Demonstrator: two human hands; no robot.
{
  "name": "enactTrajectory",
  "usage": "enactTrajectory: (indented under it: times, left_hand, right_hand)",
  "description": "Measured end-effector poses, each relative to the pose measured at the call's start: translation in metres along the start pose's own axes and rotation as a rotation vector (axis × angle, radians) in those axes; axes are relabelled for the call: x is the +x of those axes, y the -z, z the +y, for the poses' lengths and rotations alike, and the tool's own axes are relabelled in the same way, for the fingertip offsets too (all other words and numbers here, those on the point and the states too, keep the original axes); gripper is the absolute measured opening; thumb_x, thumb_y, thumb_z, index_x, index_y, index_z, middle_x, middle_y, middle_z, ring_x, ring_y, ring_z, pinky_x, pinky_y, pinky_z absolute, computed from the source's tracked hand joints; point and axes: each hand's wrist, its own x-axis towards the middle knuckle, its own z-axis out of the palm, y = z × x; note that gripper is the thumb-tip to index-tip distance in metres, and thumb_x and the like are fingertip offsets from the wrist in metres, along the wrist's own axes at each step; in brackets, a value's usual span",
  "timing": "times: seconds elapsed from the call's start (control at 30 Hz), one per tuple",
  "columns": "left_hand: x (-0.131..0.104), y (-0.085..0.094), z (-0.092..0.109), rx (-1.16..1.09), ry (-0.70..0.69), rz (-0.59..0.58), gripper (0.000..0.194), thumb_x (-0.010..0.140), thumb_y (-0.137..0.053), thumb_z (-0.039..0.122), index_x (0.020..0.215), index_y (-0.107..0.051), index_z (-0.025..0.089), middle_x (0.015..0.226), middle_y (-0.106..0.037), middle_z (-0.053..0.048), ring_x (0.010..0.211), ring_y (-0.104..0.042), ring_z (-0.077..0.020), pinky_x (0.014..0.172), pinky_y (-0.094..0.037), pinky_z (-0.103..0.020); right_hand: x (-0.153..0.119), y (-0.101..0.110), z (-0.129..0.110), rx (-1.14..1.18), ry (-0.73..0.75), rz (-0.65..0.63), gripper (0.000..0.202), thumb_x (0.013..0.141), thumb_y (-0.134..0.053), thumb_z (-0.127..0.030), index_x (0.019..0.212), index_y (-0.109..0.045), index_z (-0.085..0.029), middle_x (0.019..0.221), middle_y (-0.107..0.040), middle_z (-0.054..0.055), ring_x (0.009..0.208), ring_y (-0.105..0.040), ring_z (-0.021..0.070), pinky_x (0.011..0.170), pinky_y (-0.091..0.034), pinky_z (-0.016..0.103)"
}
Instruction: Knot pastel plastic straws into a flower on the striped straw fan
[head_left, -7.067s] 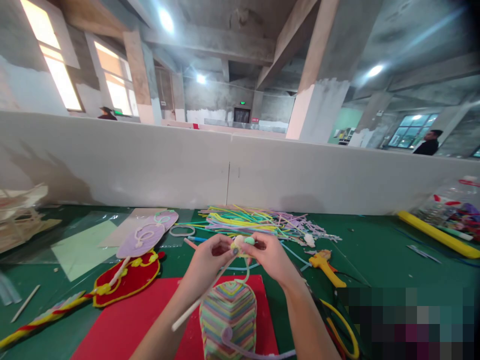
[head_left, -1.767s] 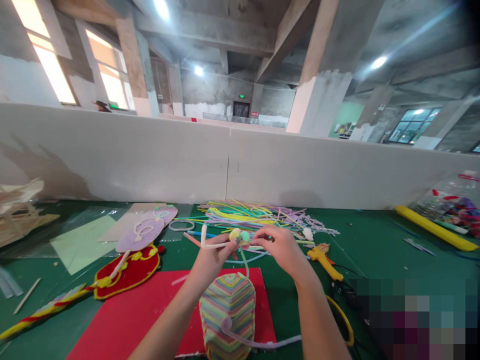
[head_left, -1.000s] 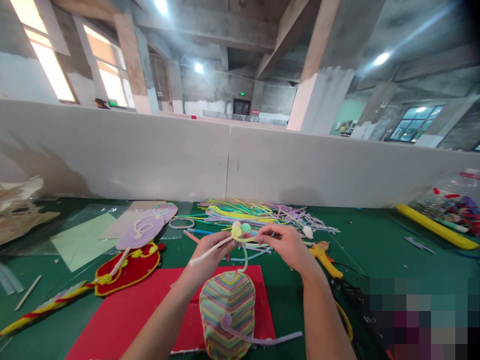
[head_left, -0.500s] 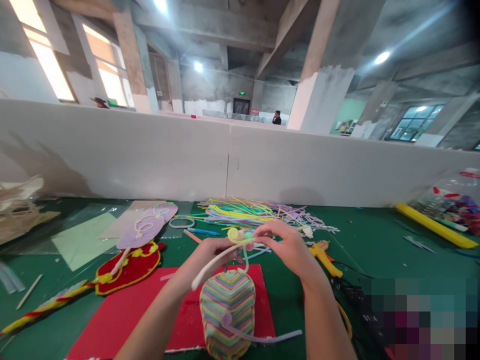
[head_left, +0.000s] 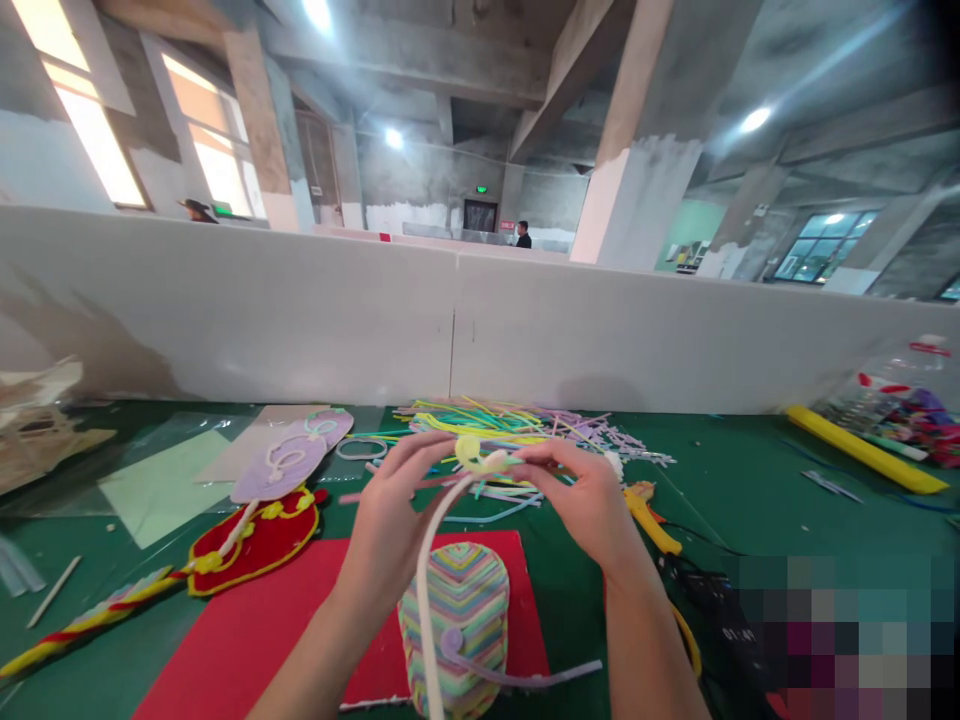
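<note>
Between my two hands, above the table, is a small bundle of curled pipe cleaners [head_left: 471, 453] in yellow, white and pink. My left hand [head_left: 397, 490] pinches its left side, and a long cream stem [head_left: 424, 600] hangs from it toward me. My right hand [head_left: 574, 485] grips the right side with thumb and fingertips. Below lies an oval piece covered in pastel chevron stripes [head_left: 457, 590]. On it rests a lilac pipe cleaner [head_left: 525, 680] with one end coiled. Both sit partly over a red board [head_left: 262, 610].
Behind my hands lies a pile of loose pipe cleaners [head_left: 480, 415]. To the left are a red shoe-sole shape [head_left: 262, 540], a lilac one [head_left: 277, 465] and green paper [head_left: 161, 490]. A yellow glue gun [head_left: 652, 520] and a yellow bar [head_left: 862, 450] are on the right.
My left hand has turned more upright and its fingers have shifted up around the bundle. The cream stem has swung from pointing left to hanging down toward me.
</note>
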Motion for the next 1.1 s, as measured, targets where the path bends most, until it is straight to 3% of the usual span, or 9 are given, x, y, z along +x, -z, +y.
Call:
enactTrajectory:
  times: [0.07, 0.2, 0.33, 0.4, 0.53, 0.63, 0.83, 0.97, 1.1]
  left_hand:
    - [-0.002, 0.001, 0.002, 0.085, -0.031, 0.173, 0.016, 0.076, -0.061, 0.026, 0.091, -0.062, 0.021, 0.097, -0.061, -0.005, 0.089, -0.057, -0.0185, 0.069, -0.046, -0.025]
    - [-0.005, -0.004, 0.0, 0.159, -0.005, 0.081, 0.012, 0.078, -0.058, 0.028, 0.087, -0.061, 0.02, 0.086, -0.063, -0.004, 0.081, -0.059, -0.0174, 0.068, -0.046, -0.026]
    - [-0.003, -0.011, -0.002, 0.156, 0.001, 0.088, 0.031, 0.076, -0.061, 0.028, 0.106, -0.059, 0.021, 0.114, -0.058, -0.007, 0.106, -0.054, -0.0221, 0.089, -0.043, -0.032]
    - [-0.002, -0.013, -0.001, 0.113, 0.013, 0.096, 0.031, 0.074, -0.062, 0.027, 0.104, -0.06, 0.021, 0.118, -0.057, -0.007, 0.11, -0.052, -0.0231, 0.093, -0.042, -0.034]
    - [-0.002, -0.015, -0.002, -0.158, 0.156, 0.039, 0.022, 0.076, -0.059, 0.032, 0.09, -0.065, 0.017, 0.091, -0.069, -0.007, 0.088, -0.063, -0.0209, 0.079, -0.049, -0.03]
    - [-0.002, -0.016, -0.004, -0.25, 0.333, 0.083, 0.024, 0.075, -0.059, 0.036, 0.079, -0.066, 0.014, 0.076, -0.07, -0.006, 0.073, -0.064, -0.0188, 0.065, -0.05, -0.025]
    - [0.001, -0.016, -0.002, -0.372, 0.46, 0.11, 0.02, 0.071, -0.062, 0.034, 0.067, -0.065, 0.014, 0.064, -0.068, -0.002, 0.064, -0.063, -0.0156, 0.061, -0.049, -0.021]
    - [0.003, -0.017, -0.003, -0.43, 0.497, 0.064, 0.021, 0.068, -0.065, 0.036, 0.067, -0.067, 0.014, 0.061, -0.067, -0.002, 0.063, -0.063, -0.0154, 0.059, -0.048, -0.021]
    - [0.003, -0.018, -0.006, -0.475, 0.503, 0.009, 0.023, 0.067, -0.065, 0.037, 0.064, -0.065, 0.014, 0.06, -0.066, -0.003, 0.061, -0.062, -0.0161, 0.06, -0.05, -0.023]
  right_hand:
    - [0.002, -0.001, 0.0, 0.086, -0.079, 0.14, 0.013, 0.075, -0.063, -0.033, 0.079, -0.067, -0.021, 0.075, -0.069, 0.002, 0.071, -0.063, 0.0178, 0.067, -0.05, 0.029]
    - [0.005, -0.005, 0.002, 0.31, -0.212, 0.303, 0.019, 0.073, -0.065, -0.035, 0.082, -0.066, -0.018, 0.067, -0.069, 0.003, 0.067, -0.065, 0.0188, 0.064, -0.052, 0.031]
    - [0.005, -0.012, 0.001, 0.466, -0.267, 0.235, 0.018, 0.069, -0.068, -0.032, 0.08, -0.066, -0.018, 0.069, -0.07, 0.002, 0.065, -0.065, 0.0179, 0.063, -0.052, 0.03]
    - [0.004, -0.017, -0.002, 0.496, -0.287, 0.15, 0.018, 0.07, -0.068, -0.033, 0.08, -0.067, -0.018, 0.07, -0.07, 0.003, 0.067, -0.066, 0.0178, 0.063, -0.052, 0.029]
    - [0.002, -0.03, -0.007, 0.499, -0.276, 0.0, 0.019, 0.072, -0.066, -0.034, 0.081, -0.067, -0.018, 0.072, -0.07, 0.004, 0.067, -0.065, 0.0176, 0.058, -0.05, 0.027]
    - [0.002, -0.038, -0.005, 0.461, -0.262, 0.0, 0.018, 0.07, -0.067, -0.034, 0.078, -0.066, -0.018, 0.072, -0.069, 0.003, 0.065, -0.064, 0.0161, 0.057, -0.048, 0.025]
    - [0.006, -0.032, 0.007, 0.379, -0.238, -0.094, 0.023, 0.073, -0.064, -0.032, 0.093, -0.068, -0.021, 0.066, -0.068, 0.001, 0.064, -0.063, 0.0152, 0.06, -0.049, 0.026]
    - [0.008, -0.02, 0.013, 0.223, -0.093, -0.005, 0.01, 0.073, -0.065, -0.029, 0.075, -0.07, -0.021, 0.073, -0.069, 0.002, 0.067, -0.063, 0.0163, 0.065, -0.049, 0.027]
    - [0.007, -0.014, 0.016, 0.095, 0.105, 0.012, 0.005, 0.075, -0.065, -0.022, 0.075, -0.069, -0.024, 0.074, -0.068, 0.0, 0.073, -0.061, 0.0157, 0.071, -0.047, 0.028]
